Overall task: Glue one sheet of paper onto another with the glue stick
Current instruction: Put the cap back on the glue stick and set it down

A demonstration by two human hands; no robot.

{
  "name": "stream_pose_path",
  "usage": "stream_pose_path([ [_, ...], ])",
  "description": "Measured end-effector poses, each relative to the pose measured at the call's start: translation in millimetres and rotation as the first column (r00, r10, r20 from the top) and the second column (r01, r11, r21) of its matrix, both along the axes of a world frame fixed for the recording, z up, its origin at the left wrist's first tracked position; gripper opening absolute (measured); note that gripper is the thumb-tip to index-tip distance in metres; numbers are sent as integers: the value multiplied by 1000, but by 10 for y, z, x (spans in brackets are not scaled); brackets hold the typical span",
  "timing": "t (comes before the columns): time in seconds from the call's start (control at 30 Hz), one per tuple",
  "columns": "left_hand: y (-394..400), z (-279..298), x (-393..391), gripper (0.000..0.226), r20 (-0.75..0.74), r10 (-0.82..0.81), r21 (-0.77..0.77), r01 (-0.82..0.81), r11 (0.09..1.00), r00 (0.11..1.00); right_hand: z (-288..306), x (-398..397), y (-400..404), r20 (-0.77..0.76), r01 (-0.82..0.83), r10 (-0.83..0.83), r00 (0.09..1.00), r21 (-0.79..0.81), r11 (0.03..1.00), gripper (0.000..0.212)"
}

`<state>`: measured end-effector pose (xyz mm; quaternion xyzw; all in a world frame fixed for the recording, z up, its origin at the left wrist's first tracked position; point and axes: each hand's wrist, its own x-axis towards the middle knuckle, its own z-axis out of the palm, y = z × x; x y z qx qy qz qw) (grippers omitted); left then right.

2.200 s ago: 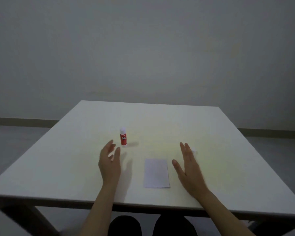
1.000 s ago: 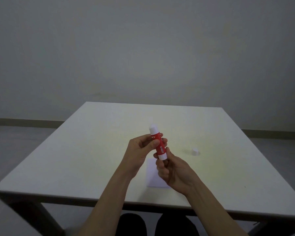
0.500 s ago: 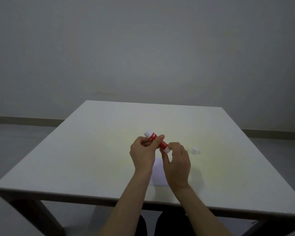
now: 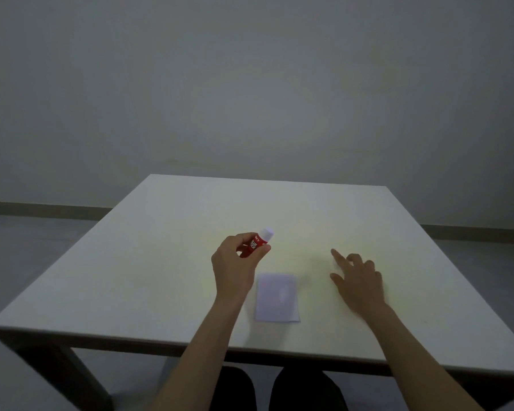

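Note:
My left hand (image 4: pixel 233 266) is shut on the red glue stick (image 4: pixel 257 244) and holds it tilted above the table, its white end pointing up and to the right. A small pale sheet of paper (image 4: pixel 276 298) lies flat near the table's front edge, between my forearms. My right hand (image 4: pixel 358 280) rests low over the table to the right of the paper, index finger stretched forward and the other fingers curled. The white cap (image 4: pixel 336 264) is a faint pale spot just beside that finger, mostly hidden by the hand.
The white square table (image 4: pixel 161 262) has its front edge close to my knees. A grey wall and a grey floor with a dark skirting strip lie behind it.
Both hands were together on the glue stick; they have since parted. The left hand kept the stick and moved left, and the right hand went right and down to the cap.

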<state>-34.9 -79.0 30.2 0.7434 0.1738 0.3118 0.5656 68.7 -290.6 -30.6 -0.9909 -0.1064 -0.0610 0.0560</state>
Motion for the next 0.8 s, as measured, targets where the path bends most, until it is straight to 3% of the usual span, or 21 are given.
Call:
stream_pose_path([
  [0.07, -24, -2, -12, 24, -4, -17, 12, 17, 1000, 1000, 19, 14, 19, 57, -19, 14, 998, 92, 996, 43],
  [0.13, -34, 0, -26, 23, -7, -33, 27, 33, 999, 999, 84, -4, 71, 84, -39, 9, 996, 365, 930, 29],
  [0.17, -36, -4, -28, 23, -7, -40, 36, 40, 999, 999, 146, -36, 105, 71, -55, 20, 997, 540, 840, 22],
  [0.23, -39, -12, -29, 21, -5, -46, 51, 46, 998, 999, 346, -141, 207, -1, -67, 122, 992, 831, 553, 17],
  [0.27, -43, -14, -28, 21, -3, -48, 55, 48, 997, 999, 456, -198, 264, -25, -67, 208, 978, 904, 423, 17],
  [0.33, -62, -9, -28, 21, -4, -55, 63, 55, 996, 998, 634, -291, 366, 0, -119, 343, 939, 937, 327, 18],
  [0.47, -92, -1, -38, 19, -6, -63, 87, 64, 994, 998, 827, -394, 471, 59, -220, 423, 904, 914, 342, 29],
  [0.8, -83, -51, -48, 28, -59, -89, 248, 101, 964, 994, 886, -438, 514, 67, -341, 489, 870, 798, 498, 27],
])
